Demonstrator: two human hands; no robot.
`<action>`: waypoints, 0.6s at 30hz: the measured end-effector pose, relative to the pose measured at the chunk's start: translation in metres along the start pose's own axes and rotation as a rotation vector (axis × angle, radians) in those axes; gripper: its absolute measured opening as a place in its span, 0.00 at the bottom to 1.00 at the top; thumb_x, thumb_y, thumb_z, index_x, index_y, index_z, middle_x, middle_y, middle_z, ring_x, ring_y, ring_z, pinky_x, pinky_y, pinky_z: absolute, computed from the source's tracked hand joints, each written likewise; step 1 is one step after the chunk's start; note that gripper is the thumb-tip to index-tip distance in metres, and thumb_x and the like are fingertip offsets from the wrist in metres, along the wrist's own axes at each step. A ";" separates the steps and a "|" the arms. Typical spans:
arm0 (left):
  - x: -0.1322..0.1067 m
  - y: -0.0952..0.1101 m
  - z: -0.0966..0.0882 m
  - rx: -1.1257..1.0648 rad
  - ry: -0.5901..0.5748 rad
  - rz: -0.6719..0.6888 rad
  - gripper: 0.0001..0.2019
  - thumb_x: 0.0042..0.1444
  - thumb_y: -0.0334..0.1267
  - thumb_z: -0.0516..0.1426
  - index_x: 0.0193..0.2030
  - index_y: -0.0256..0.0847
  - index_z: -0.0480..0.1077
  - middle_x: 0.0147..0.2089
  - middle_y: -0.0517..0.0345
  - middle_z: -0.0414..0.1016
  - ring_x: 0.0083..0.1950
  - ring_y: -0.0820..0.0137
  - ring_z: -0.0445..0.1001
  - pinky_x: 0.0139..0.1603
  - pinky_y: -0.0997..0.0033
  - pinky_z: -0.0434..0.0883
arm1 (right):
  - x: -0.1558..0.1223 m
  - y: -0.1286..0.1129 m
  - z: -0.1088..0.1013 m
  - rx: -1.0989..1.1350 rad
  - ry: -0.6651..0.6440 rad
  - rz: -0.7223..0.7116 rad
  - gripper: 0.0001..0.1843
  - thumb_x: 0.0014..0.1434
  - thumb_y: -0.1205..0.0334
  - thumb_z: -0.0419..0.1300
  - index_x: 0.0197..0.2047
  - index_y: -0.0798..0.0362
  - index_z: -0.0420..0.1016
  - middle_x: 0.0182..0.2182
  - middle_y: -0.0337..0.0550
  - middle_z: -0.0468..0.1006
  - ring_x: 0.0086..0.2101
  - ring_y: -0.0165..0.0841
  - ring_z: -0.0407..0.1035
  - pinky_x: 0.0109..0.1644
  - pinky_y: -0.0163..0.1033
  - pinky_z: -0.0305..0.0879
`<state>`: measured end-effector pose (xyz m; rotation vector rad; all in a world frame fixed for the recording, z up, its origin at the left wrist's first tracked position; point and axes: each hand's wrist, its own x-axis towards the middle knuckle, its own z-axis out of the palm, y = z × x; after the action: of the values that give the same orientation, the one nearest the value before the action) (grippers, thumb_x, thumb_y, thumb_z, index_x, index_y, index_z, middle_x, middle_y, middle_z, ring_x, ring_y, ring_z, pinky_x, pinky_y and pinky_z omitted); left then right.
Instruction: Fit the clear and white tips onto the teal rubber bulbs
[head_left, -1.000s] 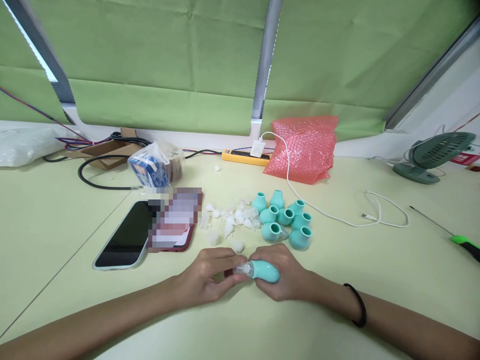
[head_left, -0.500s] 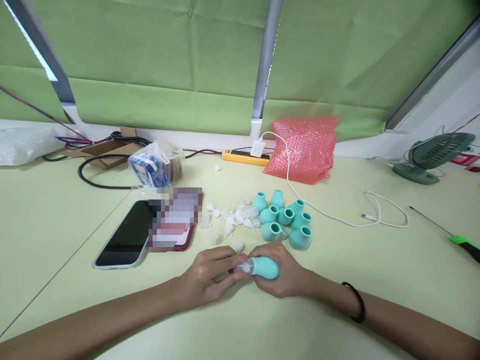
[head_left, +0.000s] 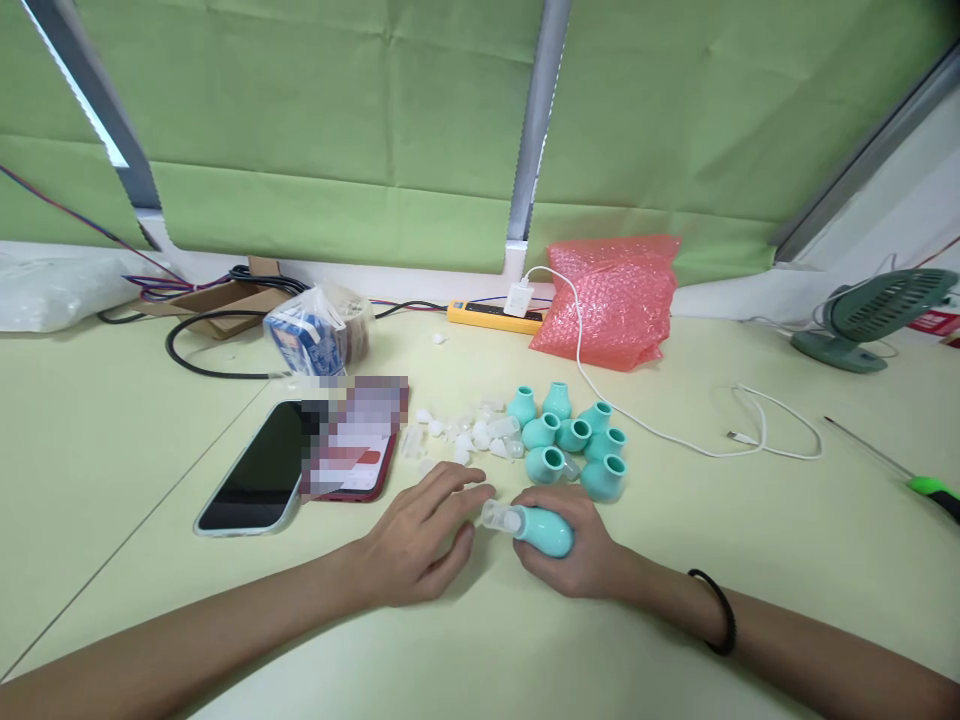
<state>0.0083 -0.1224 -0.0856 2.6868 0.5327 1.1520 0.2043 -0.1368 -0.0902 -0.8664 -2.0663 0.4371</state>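
My right hand is wrapped round a turquoise squeeze bulb, tilted with its neck to the left. A clear plastic tip sits in the neck and points at my left hand. That hand holds nothing; its fingers are apart, just left of the tip and near the loose pieces. Several turquoise bulbs stand or lie behind my right hand, their open necks showing. To their left is a scatter of small white and clear plastic pieces, some hidden behind my left fingers.
Two phones lie at the left, one dark-screened, one in a red case. Behind are a bagged blue packet, a yellow power strip and pink bubble wrap. A white cable, screwdriver and fan occupy the right.
My left hand has let go of the clear tip, spread its fingers and moved a little left. The bulb, still in my right hand, has shifted slightly right.
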 end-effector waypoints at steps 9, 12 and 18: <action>-0.001 -0.004 0.011 0.194 -0.233 -0.126 0.14 0.55 0.24 0.45 0.48 0.31 0.58 0.43 0.45 0.66 0.49 0.63 0.62 0.47 0.59 0.67 | -0.001 0.000 0.000 -0.018 0.071 -0.019 0.08 0.42 0.68 0.54 0.30 0.52 0.64 0.20 0.39 0.72 0.21 0.32 0.67 0.26 0.36 0.62; -0.002 -0.005 0.011 0.185 -0.222 -0.126 0.09 0.56 0.25 0.45 0.41 0.33 0.62 0.36 0.49 0.66 0.39 0.67 0.65 0.37 0.64 0.70 | 0.000 0.000 -0.001 -0.013 0.044 -0.010 0.07 0.43 0.68 0.54 0.29 0.52 0.64 0.21 0.39 0.72 0.20 0.31 0.66 0.26 0.36 0.61; -0.003 -0.002 0.008 0.073 0.068 -0.132 0.10 0.53 0.24 0.50 0.42 0.35 0.60 0.37 0.49 0.64 0.38 0.69 0.65 0.35 0.70 0.69 | -0.002 0.000 0.000 -0.044 0.090 -0.047 0.08 0.44 0.69 0.54 0.30 0.52 0.63 0.21 0.38 0.72 0.20 0.31 0.66 0.25 0.35 0.60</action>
<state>0.0117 -0.1217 -0.0930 2.6337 0.7648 1.2127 0.2054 -0.1378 -0.0913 -0.8469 -2.0155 0.3224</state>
